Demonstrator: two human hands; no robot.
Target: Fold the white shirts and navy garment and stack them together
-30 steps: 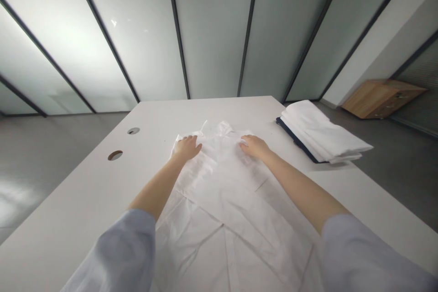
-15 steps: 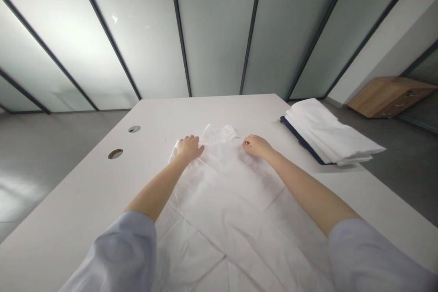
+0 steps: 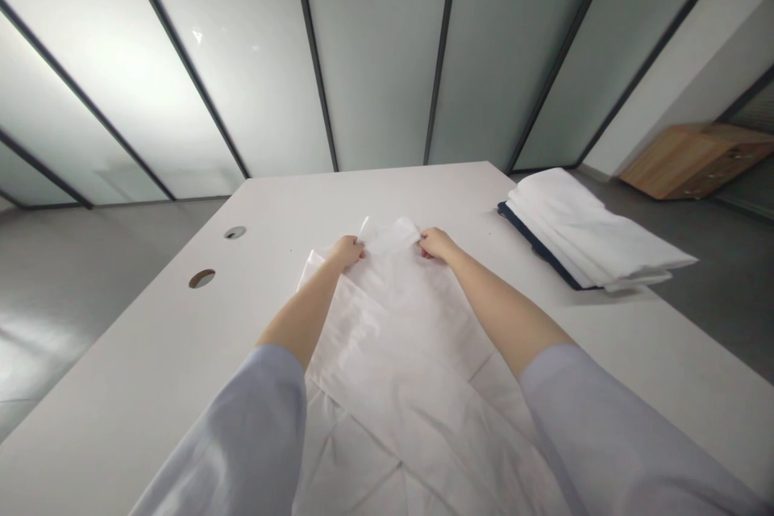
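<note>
A white collared garment (image 3: 393, 355) lies lengthwise on the table, with fold creases across its lower part. Its collar (image 3: 390, 237) is at the far end, slightly raised. My left hand (image 3: 349, 251) is closed with bent fingers on the cloth at the collar's left side. On the opposite side, my right hand (image 3: 435, 244) pinches the right end of the collar. The fingertips of both hands are partly hidden. The garment's near end runs out of view at the bottom.
A white table (image 3: 181, 387) carries everything. At its right edge lies a stack of folded white cloth (image 3: 592, 230) over a dark navy piece (image 3: 538, 246). Two round holes (image 3: 201, 279) are cut at the left. Frosted glass panels and a wooden cabinet (image 3: 689, 161) stand beyond.
Both hands have moved inward to the collar and closed on it. My left hand was spread flatter on the cloth's left shoulder; my right hand was just off the collar's right side.
</note>
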